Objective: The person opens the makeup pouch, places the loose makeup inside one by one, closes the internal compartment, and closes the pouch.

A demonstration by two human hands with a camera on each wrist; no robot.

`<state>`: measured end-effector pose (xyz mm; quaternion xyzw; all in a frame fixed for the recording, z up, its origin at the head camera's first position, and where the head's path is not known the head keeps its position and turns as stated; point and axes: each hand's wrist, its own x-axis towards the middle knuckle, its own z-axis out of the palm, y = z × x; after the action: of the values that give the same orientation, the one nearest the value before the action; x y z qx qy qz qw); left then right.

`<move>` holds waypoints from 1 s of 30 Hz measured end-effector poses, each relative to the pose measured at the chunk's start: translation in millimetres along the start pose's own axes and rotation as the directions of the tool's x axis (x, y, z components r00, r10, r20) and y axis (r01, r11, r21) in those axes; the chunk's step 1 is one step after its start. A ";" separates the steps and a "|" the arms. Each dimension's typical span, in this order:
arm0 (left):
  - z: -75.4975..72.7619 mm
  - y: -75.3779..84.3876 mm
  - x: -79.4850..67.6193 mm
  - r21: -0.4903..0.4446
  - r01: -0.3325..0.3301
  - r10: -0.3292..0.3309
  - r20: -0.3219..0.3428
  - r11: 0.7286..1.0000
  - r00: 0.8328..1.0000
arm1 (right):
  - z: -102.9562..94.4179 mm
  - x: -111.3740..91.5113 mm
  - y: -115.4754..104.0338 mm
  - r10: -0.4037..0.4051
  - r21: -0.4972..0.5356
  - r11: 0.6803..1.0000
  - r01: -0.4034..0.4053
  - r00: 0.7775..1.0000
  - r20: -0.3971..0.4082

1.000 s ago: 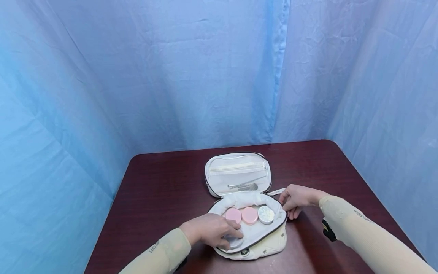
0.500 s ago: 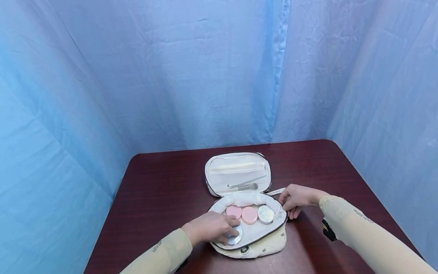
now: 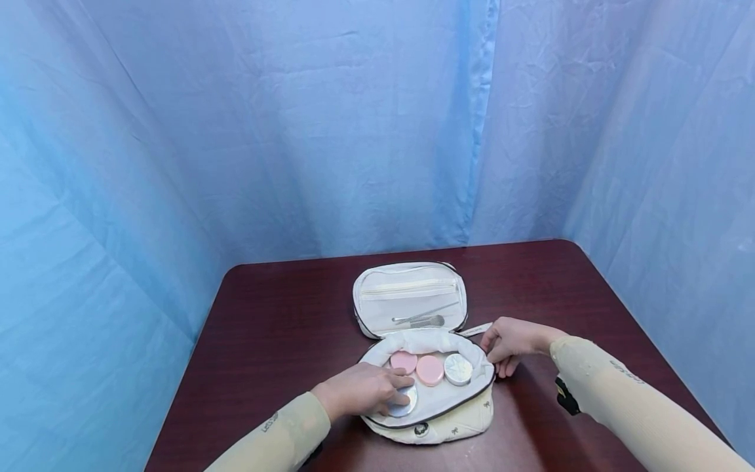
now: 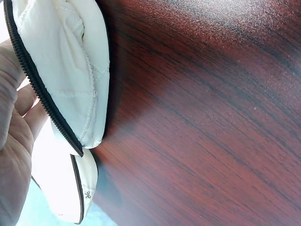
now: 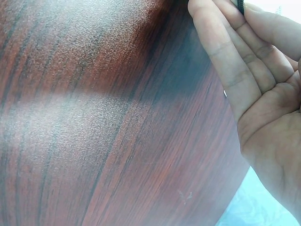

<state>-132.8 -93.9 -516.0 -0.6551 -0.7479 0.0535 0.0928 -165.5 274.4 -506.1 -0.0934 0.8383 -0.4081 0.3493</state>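
Note:
A cream cosmetic bag (image 3: 460,423) lies unzipped on the table, its lid folded back. In the head view my left hand (image 3: 364,391) reaches over the near left rim and holds a round silver case (image 3: 408,401) at its left edge, low in the bag. Two round pink cases (image 3: 430,371) and another silver round case (image 3: 458,369) sit in a row behind it. At the bag's right side, my right hand (image 3: 512,342) pinches the zippered rim. The left wrist view shows the dark zipper (image 4: 40,89) crossing in front of my left fingers; their tips are hidden.
The lid's clear pocket (image 3: 407,301) contains makeup brushes (image 3: 433,321). A light strap (image 3: 476,330) sticks out beside the right hand. Dark red wood table (image 3: 283,341) surrounds the bag, and blue curtains (image 3: 377,131) hang behind and at both sides.
The silver case under my left hand has moved slightly back and left and now lies flatter. The left pink case has shifted slightly back. My right hand has stayed put.

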 end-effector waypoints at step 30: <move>-23.2 -33.9 -24.5 -0.251 0.321 -0.308 0.091 0.913 0.947 | -2.6 -4.8 -2.7 -0.023 0.030 0.999 0.023 1.000 -0.010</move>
<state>-157.8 -123.7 -488.3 -0.5313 -0.8459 -0.0454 -0.0058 -164.0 276.4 -500.5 -0.0958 0.8325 -0.4252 0.3419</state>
